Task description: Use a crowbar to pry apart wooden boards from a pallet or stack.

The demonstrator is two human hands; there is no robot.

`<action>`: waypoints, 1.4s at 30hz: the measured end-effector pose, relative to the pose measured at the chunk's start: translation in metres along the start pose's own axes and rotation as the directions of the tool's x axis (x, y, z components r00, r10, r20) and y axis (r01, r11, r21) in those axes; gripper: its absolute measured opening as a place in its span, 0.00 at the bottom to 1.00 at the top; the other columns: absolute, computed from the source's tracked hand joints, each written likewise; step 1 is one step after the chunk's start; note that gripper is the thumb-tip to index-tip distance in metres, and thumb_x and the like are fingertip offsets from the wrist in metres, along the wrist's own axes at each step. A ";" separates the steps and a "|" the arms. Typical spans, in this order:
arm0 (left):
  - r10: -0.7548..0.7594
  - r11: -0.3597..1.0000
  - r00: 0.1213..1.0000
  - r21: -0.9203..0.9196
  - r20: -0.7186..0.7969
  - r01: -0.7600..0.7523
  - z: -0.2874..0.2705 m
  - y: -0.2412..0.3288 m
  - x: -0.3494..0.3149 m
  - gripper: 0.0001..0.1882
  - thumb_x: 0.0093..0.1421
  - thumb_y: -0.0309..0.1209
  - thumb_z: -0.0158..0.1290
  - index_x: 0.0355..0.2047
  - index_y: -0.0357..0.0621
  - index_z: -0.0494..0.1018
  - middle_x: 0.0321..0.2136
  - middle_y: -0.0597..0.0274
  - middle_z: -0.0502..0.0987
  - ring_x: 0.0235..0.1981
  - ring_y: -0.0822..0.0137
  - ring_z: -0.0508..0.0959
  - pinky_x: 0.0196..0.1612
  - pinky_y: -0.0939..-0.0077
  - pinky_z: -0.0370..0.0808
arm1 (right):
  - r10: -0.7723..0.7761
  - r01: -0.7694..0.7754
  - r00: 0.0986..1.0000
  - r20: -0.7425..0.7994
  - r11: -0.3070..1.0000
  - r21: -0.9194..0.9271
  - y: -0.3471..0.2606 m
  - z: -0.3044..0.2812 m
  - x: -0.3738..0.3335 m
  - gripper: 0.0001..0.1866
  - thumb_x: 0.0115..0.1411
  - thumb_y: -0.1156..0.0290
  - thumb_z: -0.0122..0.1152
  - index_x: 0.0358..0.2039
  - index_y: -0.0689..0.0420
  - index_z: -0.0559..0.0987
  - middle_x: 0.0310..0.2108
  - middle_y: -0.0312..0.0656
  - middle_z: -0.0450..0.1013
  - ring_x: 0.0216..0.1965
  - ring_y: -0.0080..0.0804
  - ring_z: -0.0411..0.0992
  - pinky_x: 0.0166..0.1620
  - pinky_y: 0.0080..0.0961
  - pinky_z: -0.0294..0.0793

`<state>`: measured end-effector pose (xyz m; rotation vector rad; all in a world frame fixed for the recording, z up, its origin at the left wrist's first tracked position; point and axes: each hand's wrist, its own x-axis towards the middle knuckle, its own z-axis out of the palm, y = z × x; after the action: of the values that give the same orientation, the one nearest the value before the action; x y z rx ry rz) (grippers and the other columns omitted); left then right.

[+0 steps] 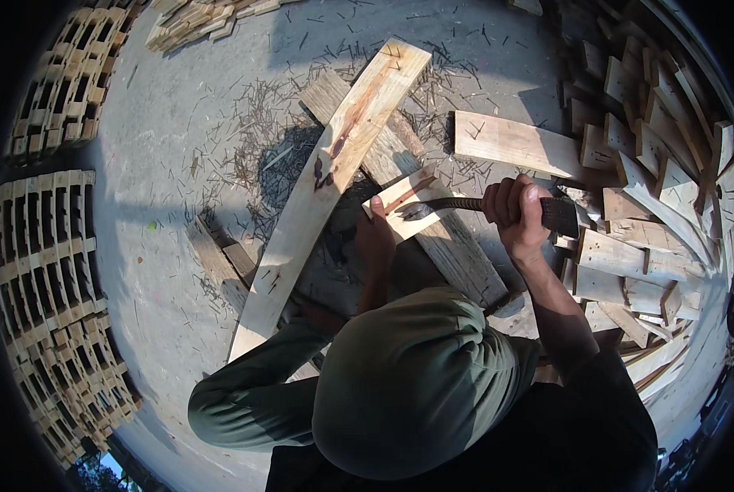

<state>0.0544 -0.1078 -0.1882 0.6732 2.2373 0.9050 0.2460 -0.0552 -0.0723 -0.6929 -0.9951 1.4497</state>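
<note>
R grip point(516, 215) was closed tight round the dark, ribbed bar of a claw tool point(465, 202); the tool's thick butt end stuck out just to the right of that grip, but the stretch inside the fist was hidden. L grip point(373, 244) was part closed on the near L edge of a short board point(406, 199), thumb on top, fingers out of sight, prob. under it. So the short bd. lay btwn the two grips, w/ the claw's forked tip over its face; couldn't tell if the tip had a nail. A weathered plank point(465, 254) ran under the short bd., partly covered, & a long board point(346, 156) crossed it just left of & beyond L grip, its near end cut off by olive cloth point(416, 385), which also hid most of the L forearm. Dark shadow below L grip: details n/a. Beyond both grips, loose nails point(256, 123) littered the floor point(158, 139), too many & small to sort. Right of R grip, a board pile point(654, 238) bent off into the fisheye's dark rim; far left of L grip, stacked pallets point(47, 246) were likewise cut off.
</note>
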 end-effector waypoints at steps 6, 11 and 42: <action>-0.036 0.999 0.999 -0.042 -0.017 0.035 0.004 -0.014 0.013 0.31 0.64 0.54 0.45 0.40 0.31 0.73 0.36 0.38 0.77 0.39 0.43 0.78 0.41 0.57 0.72 | -0.166 0.317 0.934 0.317 0.797 -0.515 0.005 0.039 0.005 0.21 0.63 0.62 0.54 0.15 0.57 0.63 0.10 0.38 0.54 0.12 0.27 0.52 0.19 0.25 0.54; 0.165 0.956 0.982 0.229 0.090 -0.182 0.021 0.006 0.024 0.29 0.63 0.57 0.43 0.40 0.40 0.65 0.30 0.37 0.78 0.35 0.37 0.78 0.36 0.49 0.73 | 0.048 -0.029 0.979 -0.198 0.995 0.096 -0.006 -0.027 0.043 0.26 0.69 0.53 0.43 0.15 0.51 0.56 0.10 0.30 0.46 0.12 0.21 0.44 0.18 0.24 0.47; 0.153 0.937 0.983 0.303 0.099 -0.176 0.015 0.019 0.048 0.25 0.68 0.47 0.40 0.47 0.32 0.57 0.28 0.31 0.76 0.32 0.34 0.76 0.35 0.46 0.72 | -0.084 0.021 0.963 -0.254 0.970 -0.241 -0.004 0.052 0.019 0.25 0.69 0.59 0.45 0.14 0.52 0.57 0.10 0.33 0.48 0.12 0.23 0.46 0.18 0.26 0.51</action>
<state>0.0368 -0.0584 -0.2000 1.0342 2.3046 0.5956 0.2003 -0.0461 -0.0427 -0.9981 -0.9775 1.1652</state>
